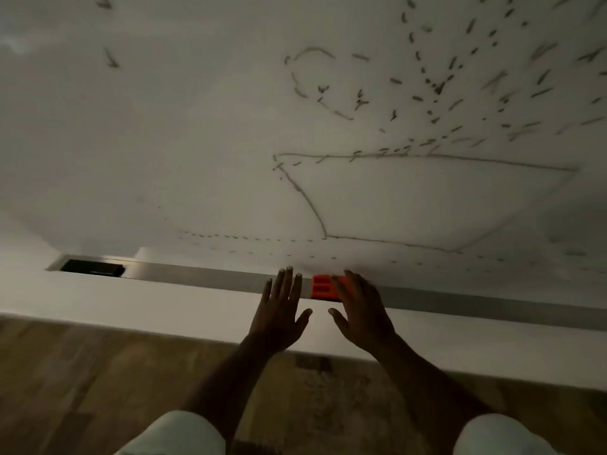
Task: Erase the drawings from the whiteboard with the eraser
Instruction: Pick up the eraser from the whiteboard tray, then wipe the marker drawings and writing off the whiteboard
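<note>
The whiteboard fills the upper part of the view, with dark marker drawings on its right half: a bowl-shaped outline, scattered short strokes above it and dashed lines below. An orange eraser lies on the metal tray along the board's lower edge. My right hand reaches over the eraser's right part, fingers spread and laid on it, not closed around it. My left hand is flat and spread just left of the eraser, fingertips at the tray, holding nothing.
A black object lies at the left end of the tray. Below the tray is a white wall strip, then a wooden floor. Both forearms come up from pale sleeves at the bottom edge.
</note>
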Available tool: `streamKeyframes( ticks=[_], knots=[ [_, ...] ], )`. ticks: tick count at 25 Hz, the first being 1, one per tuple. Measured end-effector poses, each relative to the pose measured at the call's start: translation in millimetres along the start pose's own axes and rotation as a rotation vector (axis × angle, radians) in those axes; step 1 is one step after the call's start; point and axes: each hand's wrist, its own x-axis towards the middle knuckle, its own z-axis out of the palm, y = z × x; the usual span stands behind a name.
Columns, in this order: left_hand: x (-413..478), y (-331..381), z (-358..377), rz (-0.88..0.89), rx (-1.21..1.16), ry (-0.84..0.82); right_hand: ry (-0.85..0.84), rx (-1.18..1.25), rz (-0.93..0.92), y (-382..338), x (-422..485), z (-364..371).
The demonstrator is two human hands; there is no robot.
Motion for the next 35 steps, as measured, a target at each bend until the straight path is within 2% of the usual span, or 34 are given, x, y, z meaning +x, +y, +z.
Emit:
streamKeyframes(
  ticks=[3, 6, 12, 17, 20, 23, 26, 29, 35],
  knots=[
    [4, -9, 25, -0.073, 0.061, -0.123, -0.070, -0.008, 0.052, -3, 13, 22],
    [3, -12, 42, -0.087, 0.069, -0.214, -0.042, -0.101, 0.047, -7, 21, 33],
    [6, -13, 41, -0.109, 0.070, -0.288, -0.004, -0.116, 0.057, -5, 35, 37],
    [7, -7, 14, -0.058, 0.004, -0.265, 0.041, 0.035, 0.068, -6, 21, 13],
    [13, 3, -26, 0.012, -0.003, -0.138, 0.137, 0.178, 0.052, -5, 10, -26],
    [23, 26, -87, 0.069, 0.002, 0.039, 0.279, 0.268, -0.044, -5, 1, -84],
    [32, 54, -160, 0.151, 0.027, 0.296, 0.394, 0.343, -0.108, -9, -5, -161],
    [37, 82, -243, 0.253, 0.026, 0.558, 0.619, 0.401, -0.222, -16, -10, -252],
    [57, 111, -419, 0.421, 0.138, 0.960, 1.003, 0.173, -0.376, -30, -1, -430]
  ],
)
